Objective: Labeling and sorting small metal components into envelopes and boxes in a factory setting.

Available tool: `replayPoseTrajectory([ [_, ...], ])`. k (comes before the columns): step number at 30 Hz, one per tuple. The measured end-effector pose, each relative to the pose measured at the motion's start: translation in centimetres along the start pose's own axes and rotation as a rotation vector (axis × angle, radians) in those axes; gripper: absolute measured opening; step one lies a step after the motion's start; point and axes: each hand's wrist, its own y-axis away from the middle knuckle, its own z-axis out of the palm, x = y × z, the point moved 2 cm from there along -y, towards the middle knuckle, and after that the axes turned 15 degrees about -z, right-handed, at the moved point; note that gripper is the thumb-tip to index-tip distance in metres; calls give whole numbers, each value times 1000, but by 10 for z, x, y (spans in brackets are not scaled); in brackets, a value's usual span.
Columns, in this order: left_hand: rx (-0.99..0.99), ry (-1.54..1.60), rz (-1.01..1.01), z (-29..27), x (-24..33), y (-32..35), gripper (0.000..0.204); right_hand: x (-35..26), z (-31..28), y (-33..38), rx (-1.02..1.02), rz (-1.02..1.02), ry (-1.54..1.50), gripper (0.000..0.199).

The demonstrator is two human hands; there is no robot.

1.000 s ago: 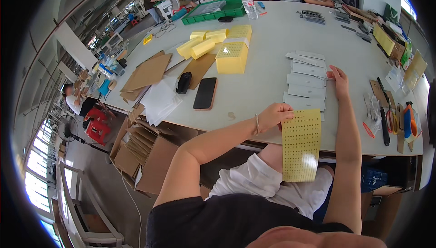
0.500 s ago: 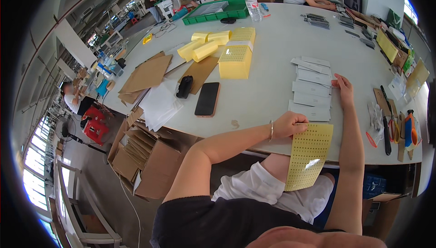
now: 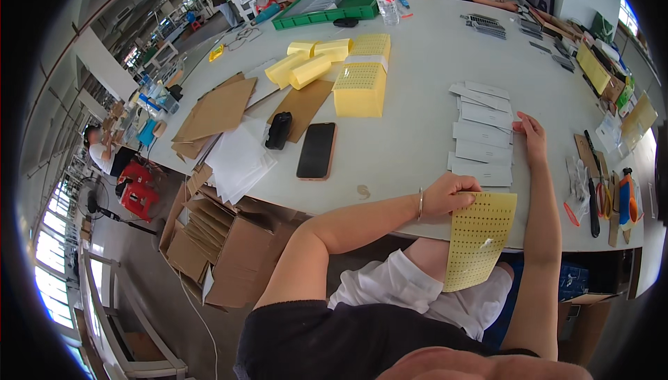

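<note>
Between the thumb and fingers of my left hand (image 3: pixel 451 195) is the top edge of a yellow sheet (image 3: pixel 480 244) punched with rows of dark marks. The sheet hangs over the table's front edge, above my lap, with a bright glare spot on it. My right hand (image 3: pixel 533 138) rests on the table, its loosely bent fingers a little apart at the right edge of a column of overlapping white paper slips (image 3: pixel 481 133). Whether its fingertips touch a slip is hard to tell. Farther back stands a banded stack of similar yellow sheets (image 3: pixel 360 91).
Curled yellow sheets (image 3: pixel 309 72), cardboard pieces (image 3: pixel 216 112), a phone (image 3: pixel 316 152) and a black device (image 3: pixel 279 131) lie left. Behind are a green tray (image 3: pixel 327 10) and a water bottle (image 3: pixel 386 3). Scissors (image 3: pixel 604 199) lie right. Below left sits a carton (image 3: pixel 243 258).
The whole view has shifted slightly. My left hand still grips the yellow sheet, and my right hand stays beside the white slips; neither has clearly moved over the table.
</note>
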Motion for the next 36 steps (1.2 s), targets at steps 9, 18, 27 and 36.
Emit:
replayPoseTrajectory([
  [9, 235, -93, 30, -2, 0, -1, 23, 1, -1, 2, 99, -120, 214, 30],
  [18, 293, -152, 13, -11, -2, -3, 23, -57, 17, 31, 161, -24, -6, 23],
  [27, 312, -211, -52, -5, 0, -1, 23, -154, 53, 123, -621, -448, 541, 19],
  [36, 271, -186, -46, 0, 1, 3, 21, -155, 59, 140, -692, -788, 788, 11],
])
